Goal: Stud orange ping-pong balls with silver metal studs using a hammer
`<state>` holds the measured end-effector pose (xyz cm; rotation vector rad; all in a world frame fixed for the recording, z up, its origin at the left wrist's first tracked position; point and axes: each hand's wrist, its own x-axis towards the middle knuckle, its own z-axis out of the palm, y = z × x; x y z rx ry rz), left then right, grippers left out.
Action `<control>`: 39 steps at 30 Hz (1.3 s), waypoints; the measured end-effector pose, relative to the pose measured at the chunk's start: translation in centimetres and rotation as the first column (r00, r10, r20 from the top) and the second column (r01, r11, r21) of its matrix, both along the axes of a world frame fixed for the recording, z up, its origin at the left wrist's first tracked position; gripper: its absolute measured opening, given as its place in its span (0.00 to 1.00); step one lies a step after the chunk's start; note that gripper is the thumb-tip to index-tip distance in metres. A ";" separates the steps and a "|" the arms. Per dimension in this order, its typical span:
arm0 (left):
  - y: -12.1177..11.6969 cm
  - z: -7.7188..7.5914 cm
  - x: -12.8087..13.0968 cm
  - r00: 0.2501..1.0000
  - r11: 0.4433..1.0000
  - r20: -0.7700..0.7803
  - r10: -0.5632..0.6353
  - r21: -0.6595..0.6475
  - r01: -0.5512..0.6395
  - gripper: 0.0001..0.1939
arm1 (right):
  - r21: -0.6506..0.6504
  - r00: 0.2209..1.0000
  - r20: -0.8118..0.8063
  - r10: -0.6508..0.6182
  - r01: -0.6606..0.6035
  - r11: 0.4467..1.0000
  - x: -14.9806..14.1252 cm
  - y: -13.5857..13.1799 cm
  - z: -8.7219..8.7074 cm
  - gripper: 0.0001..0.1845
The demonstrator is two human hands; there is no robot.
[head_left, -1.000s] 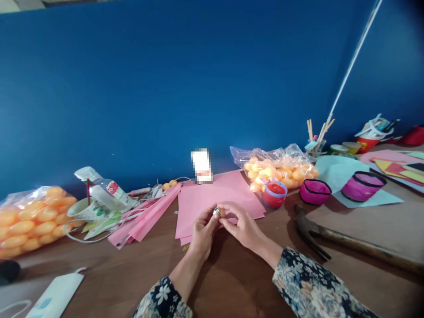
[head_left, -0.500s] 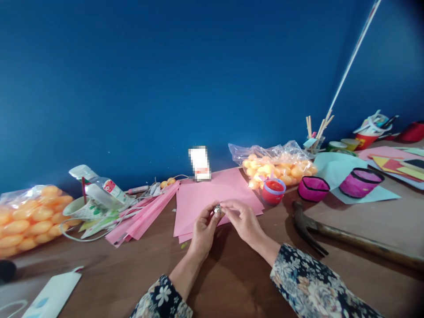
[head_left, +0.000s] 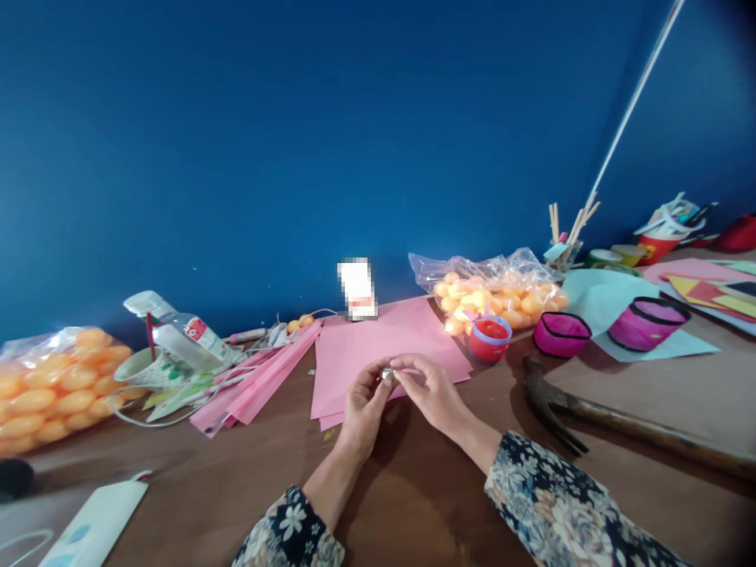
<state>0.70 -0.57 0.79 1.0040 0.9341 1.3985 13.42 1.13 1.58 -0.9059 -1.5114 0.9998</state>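
Note:
Both hands meet above the near edge of a stack of pink paper sheets (head_left: 378,335). Between the thumb and fingers of my left hand (head_left: 361,409) is a small, rounded, shiny silver piece (head_left: 387,374); its exact kind is too small to make out. My right hand (head_left: 440,398) comes in from the other side, thumb and fingertips pinched at the same silver piece. The fingers cover part of it. To the right of my right hand, a claw hammer (head_left: 626,417) with a wooden handle lies on the brown table (head_left: 425,504).
Bags of orange balls lie left (head_left: 47,394) and back right (head_left: 508,303). Folded pink strips (head_left: 265,382), a plastic bottle (head_left: 189,339) and a cable are left. A red cup (head_left: 489,340) and magenta fabric rings (head_left: 561,335) stand right. A blue wall (head_left: 295,142) closes the back.
Both hands stay together at the silver piece, with only a very slight shift of the fingers. The whole view has moved a little.

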 end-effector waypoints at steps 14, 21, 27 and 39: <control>-0.1 0.2 0.0 0.999 0.999 0.006 0.031 -0.028 -0.031 0.22 | -0.016 1.000 0.007 -0.015 0.015 1.000 -0.4 -0.4 -0.2 0.12; -0.2 0.2 0.0 0.999 1.000 -0.046 -0.003 0.019 0.004 0.22 | -0.002 0.999 0.045 -0.022 0.022 1.000 -0.2 -0.4 0.0 0.11; -0.3 0.2 0.2 1.000 0.999 0.027 -0.012 -0.031 0.013 0.20 | 0.053 0.990 0.121 -0.073 0.067 0.996 -0.1 -0.5 0.2 0.10; -0.2 0.0 0.3 1.000 1.000 -0.022 0.019 -0.014 -0.019 0.16 | 0.145 0.976 0.207 -0.065 0.035 0.989 0.0 -0.5 0.4 0.11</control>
